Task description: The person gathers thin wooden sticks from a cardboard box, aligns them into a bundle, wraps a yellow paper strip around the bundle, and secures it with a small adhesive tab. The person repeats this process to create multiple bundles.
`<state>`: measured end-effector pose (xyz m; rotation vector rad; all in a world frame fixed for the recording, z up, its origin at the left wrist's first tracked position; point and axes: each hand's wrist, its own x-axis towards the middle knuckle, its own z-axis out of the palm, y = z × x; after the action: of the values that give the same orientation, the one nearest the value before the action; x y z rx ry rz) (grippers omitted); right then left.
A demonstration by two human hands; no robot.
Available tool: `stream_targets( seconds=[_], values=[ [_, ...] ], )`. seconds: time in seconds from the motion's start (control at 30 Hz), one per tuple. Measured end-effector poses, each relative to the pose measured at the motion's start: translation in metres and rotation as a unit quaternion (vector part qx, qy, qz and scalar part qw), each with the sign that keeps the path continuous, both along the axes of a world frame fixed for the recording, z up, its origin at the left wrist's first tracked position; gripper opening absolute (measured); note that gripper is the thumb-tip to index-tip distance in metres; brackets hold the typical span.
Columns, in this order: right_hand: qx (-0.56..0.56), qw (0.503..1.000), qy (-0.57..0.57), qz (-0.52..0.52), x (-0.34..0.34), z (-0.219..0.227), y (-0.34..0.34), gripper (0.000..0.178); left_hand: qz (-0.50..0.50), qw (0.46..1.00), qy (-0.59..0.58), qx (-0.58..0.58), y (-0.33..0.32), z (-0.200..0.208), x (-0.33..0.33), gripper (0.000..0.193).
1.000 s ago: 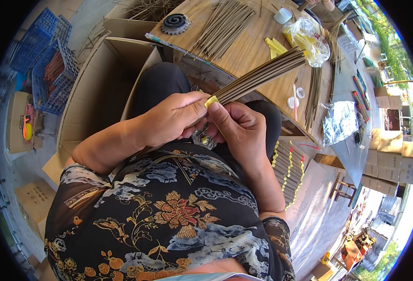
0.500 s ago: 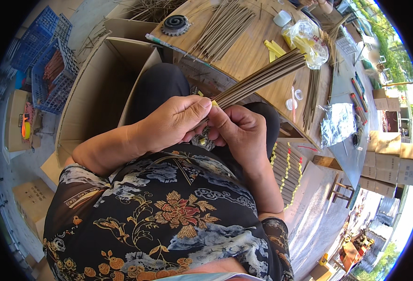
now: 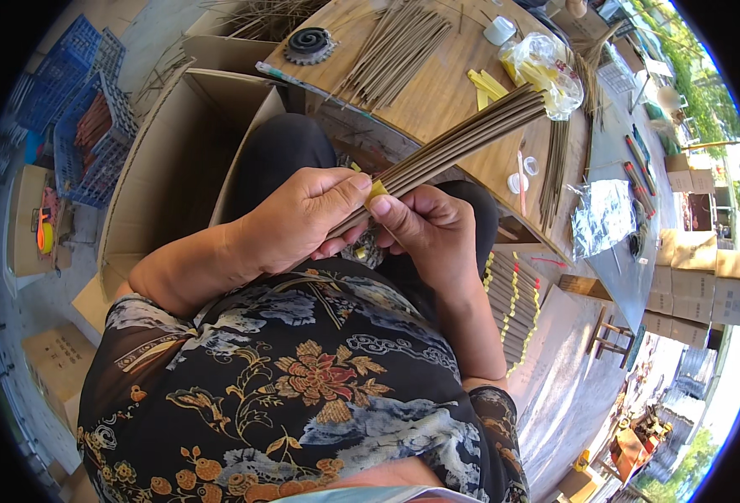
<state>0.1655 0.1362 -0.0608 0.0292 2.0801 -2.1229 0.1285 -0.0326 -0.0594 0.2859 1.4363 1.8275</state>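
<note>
In my lap I hold a bundle of thin brown incense sticks [image 3: 470,138], slanting up to the right over the table's edge. A narrow yellow paper strip [image 3: 377,189] lies across the bundle, close to its lower end. My left hand [image 3: 311,210] is closed round the lower end, its thumb beside the strip. Closed on the bundle from the other side is my right hand [image 3: 427,226], its thumb pressing at the strip. The fingers of both hands are partly hidden beneath the sticks.
Loose incense sticks [image 3: 399,52], yellow paper strips [image 3: 489,84], a plastic bag [image 3: 546,71] and a dark coil [image 3: 309,44] lie on the wooden table [image 3: 445,92]. An open cardboard box [image 3: 168,168] stands at my left. Banded bundles [image 3: 512,306] lie low at the right.
More of the yellow strip shows across the bundle now. My right thumb has shifted slightly left and down onto it, and the hands have drawn a little apart.
</note>
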Motion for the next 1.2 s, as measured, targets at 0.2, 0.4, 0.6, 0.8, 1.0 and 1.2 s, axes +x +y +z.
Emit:
stream_targets(
  seconds=[0.2, 0.4, 0.6, 0.8, 1.0, 1.2],
  values=[
    [0.144, 0.978, 0.102, -0.109, -0.009, -0.011, 0.000, 0.033, 0.040, 0.996, 0.061, -0.051, 0.002, 0.003, 0.001, 0.034],
    [0.165, 0.973, 0.127, -0.104, -0.001, -0.002, -0.010, 0.024, 0.095, 0.953, 0.265, -0.108, 0.006, 0.000, 0.004, 0.039],
    [0.115, 0.980, 0.126, -0.101, 0.005, -0.004, -0.014, 0.020, 0.121, 0.915, 0.367, -0.119, 0.011, -0.007, 0.008, 0.040],
    [-0.026, 0.991, 0.132, -0.016, 0.006, -0.007, -0.011, 0.017, 0.088, 0.932, 0.340, -0.089, 0.009, -0.006, 0.011, 0.041],
    [-0.200, 0.968, 0.146, 0.039, 0.007, -0.015, -0.011, 0.022, 0.014, 0.958, 0.285, -0.019, 0.004, 0.001, 0.013, 0.046],
    [-0.276, 0.949, 0.142, 0.057, 0.012, -0.013, -0.010, 0.028, -0.031, 0.984, 0.151, 0.089, 0.005, 0.002, 0.011, 0.064]
  ],
)
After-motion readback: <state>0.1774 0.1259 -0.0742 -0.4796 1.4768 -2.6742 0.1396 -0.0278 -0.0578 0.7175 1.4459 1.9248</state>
